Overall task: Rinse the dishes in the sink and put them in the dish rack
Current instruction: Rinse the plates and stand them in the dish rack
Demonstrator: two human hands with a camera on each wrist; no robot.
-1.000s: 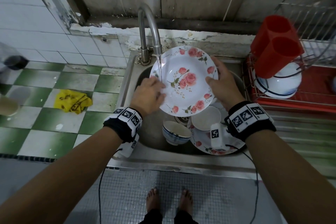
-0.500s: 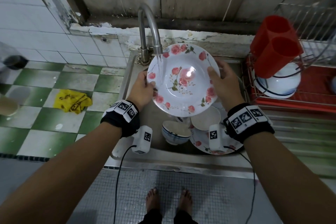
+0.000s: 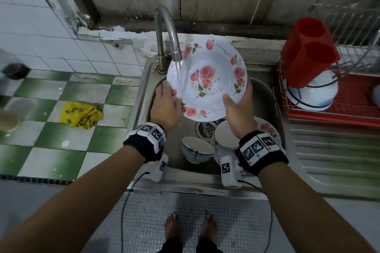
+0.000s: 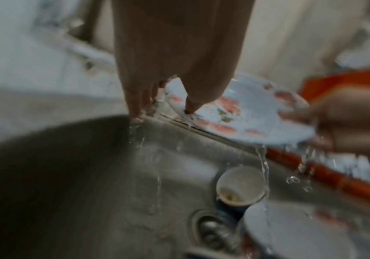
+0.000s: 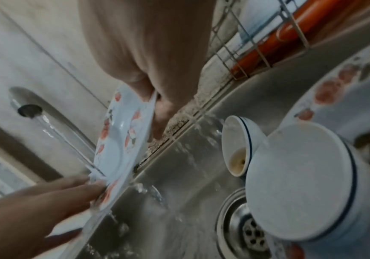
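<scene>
My left hand (image 3: 164, 107) pinches the left rim of the white rose-patterned ceramic plate (image 3: 207, 80), thumb on its face, fingers nearly straight behind. It tilts over the steel sink (image 3: 265, 96), under the curved metal tap (image 3: 164, 24). My right hand (image 3: 239, 109) grips the lower right rim. I'd rotate it slowly so the water sweeps the whole face.

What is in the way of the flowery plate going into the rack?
Nothing stands in the gap between the white rose-patterned plate and the wire dish rack. But two red plastic cups and a white blue-rimmed bowl fill its left end.
</scene>
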